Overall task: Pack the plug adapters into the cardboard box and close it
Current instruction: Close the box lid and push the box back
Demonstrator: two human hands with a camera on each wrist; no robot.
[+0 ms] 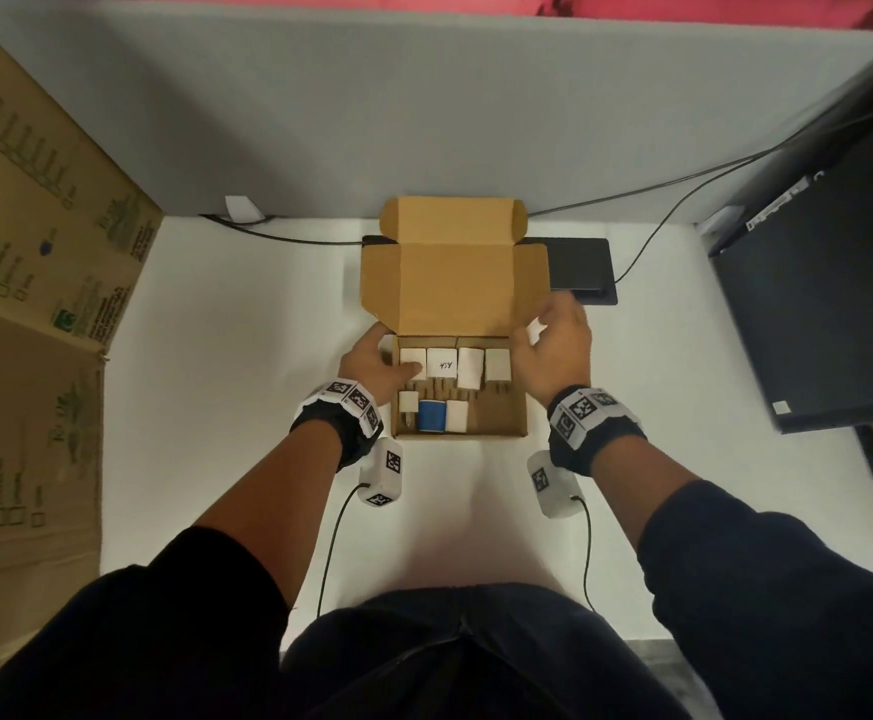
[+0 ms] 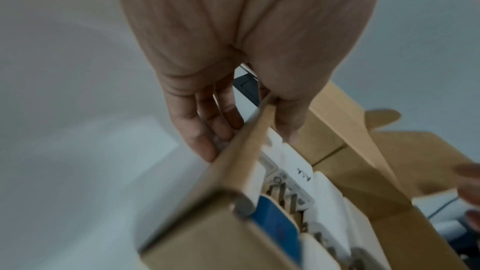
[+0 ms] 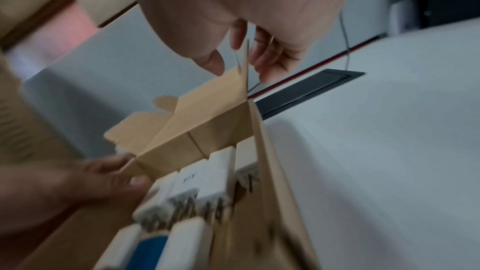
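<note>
The cardboard box (image 1: pixel 460 435) stands open mid-table, its lid (image 1: pixel 455 288) tipped up and back. Inside lie several white plug adapters (image 1: pixel 470 367) in two rows and one blue adapter (image 1: pixel 431 415) in the front row. My left hand (image 1: pixel 395 350) straddles the box's left wall (image 2: pixel 233 161), thumb inside, fingers outside, gripping it. My right hand (image 1: pixel 533 330) pinches the lid's right side flap (image 3: pixel 244 81) between thumb and curled fingers. The left wrist view shows the blue adapter (image 2: pixel 275 219) beside the wall. The right wrist view shows the white adapters (image 3: pixel 218 174).
A big printed carton (image 1: pixel 34 252) fills the left side. A grey partition (image 1: pixel 424 96) closes the back. Behind the box lies a flat black device (image 1: pixel 580 270) with a cable (image 1: pixel 684 179). A black computer case (image 1: pixel 829 283) stands at the right. The table (image 1: pixel 242 330) is white.
</note>
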